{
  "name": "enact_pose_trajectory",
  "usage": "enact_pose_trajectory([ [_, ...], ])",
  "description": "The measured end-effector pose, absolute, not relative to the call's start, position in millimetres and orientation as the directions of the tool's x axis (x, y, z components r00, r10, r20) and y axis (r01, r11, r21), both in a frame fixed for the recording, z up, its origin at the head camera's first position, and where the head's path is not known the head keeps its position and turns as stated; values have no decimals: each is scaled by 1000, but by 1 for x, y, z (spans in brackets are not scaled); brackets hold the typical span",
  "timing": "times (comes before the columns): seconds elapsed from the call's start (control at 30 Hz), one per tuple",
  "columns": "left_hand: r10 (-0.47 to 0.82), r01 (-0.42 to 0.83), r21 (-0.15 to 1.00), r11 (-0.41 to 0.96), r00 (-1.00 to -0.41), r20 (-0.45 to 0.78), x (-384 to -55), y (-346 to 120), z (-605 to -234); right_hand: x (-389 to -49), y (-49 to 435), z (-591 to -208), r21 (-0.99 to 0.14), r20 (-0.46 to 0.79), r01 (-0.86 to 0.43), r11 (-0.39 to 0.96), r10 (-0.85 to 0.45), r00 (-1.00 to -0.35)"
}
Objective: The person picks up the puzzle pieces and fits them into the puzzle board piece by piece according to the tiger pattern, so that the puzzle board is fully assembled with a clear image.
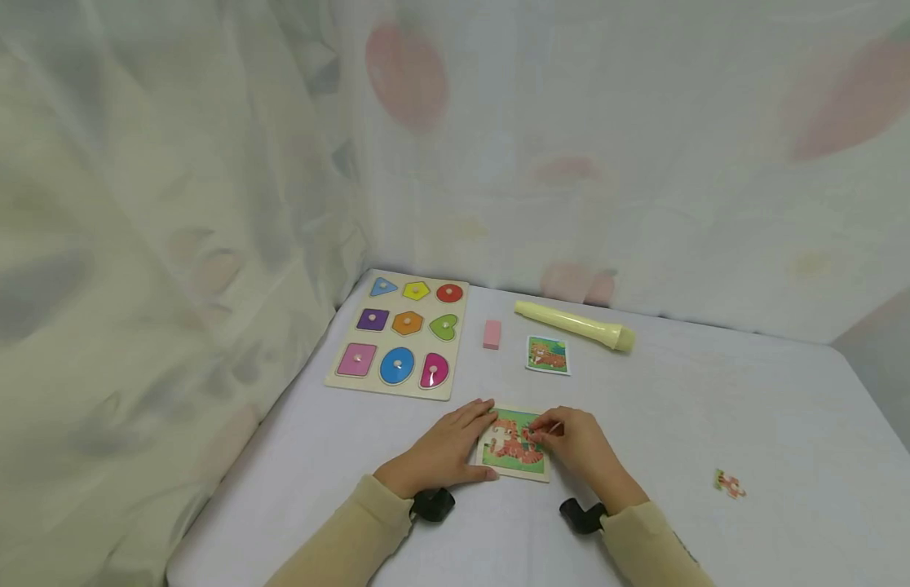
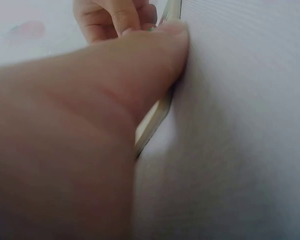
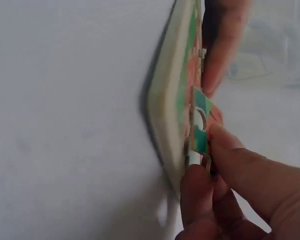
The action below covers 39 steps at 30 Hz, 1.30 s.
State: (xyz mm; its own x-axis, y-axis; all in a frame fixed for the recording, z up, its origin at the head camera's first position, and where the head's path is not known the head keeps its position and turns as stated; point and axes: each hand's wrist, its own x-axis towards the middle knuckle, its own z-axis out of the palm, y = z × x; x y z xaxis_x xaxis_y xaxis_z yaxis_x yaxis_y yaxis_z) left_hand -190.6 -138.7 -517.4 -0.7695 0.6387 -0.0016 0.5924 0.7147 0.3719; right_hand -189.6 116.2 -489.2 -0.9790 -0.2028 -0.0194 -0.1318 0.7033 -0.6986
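A small wooden jigsaw board (image 1: 510,468) with a tiger picture lies on the table in front of the person. The left hand (image 1: 448,448) rests at its left side, fingers stretched to the upper left corner and thumb along the lower edge. Between thumb and fingers, the right hand (image 1: 576,444) pinches a jigsaw piece (image 3: 201,120) over the right part of the picture. In the right wrist view this green and orange piece stands tilted against the board's face. Another jigsaw piece (image 1: 730,483) lies apart on the table at the right.
A shape puzzle board (image 1: 389,391) with knobbed coloured shapes lies at the back left. Beside it are a pink block (image 1: 492,334), a small tiger picture card (image 1: 548,355) and a pale yellow microphone-shaped stick (image 1: 572,322). Patterned curtains (image 1: 572,163) hang behind and at the left.
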Motion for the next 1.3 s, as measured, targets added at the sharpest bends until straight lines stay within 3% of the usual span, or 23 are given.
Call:
enact_pose_trajectory([
  [0.23,631,581,381,720,-776,-9,-187,-138,-516,-186,124,-479,-860,-163,23,510,-230,-960],
  [0.4,628,580,382,720,-779,-1,-183,-140,-515,-185,122,-476,-926,-127,64,372,-145,-981],
  [0.53,627,579,384,719,-779,0,-182,-139,-517,-184,120,-481,-909,-117,56,412,-123,-986],
  [0.7,625,574,397,716,-781,2,-180,-139,-518,-179,119,-488,-776,-76,-11,631,-110,-991],
  [0.87,629,577,412,706,-777,11,-179,-139,-520,-174,115,-495,-654,17,-133,745,-162,-987],
  [0.97,630,574,416,706,-777,2,-178,-140,-520,-171,110,-496,-521,102,-245,818,-225,-969],
  [1.07,624,566,417,711,-782,-3,-177,-141,-521,-167,106,-494,-360,184,-394,846,-350,-919],
  [1.17,619,563,415,715,-786,1,-176,-142,-523,-162,105,-492,-166,241,-566,808,-523,-817],
  [1.3,614,559,421,714,-790,7,-176,-144,-526,-155,113,-491,9,178,-666,746,-657,-733],
])
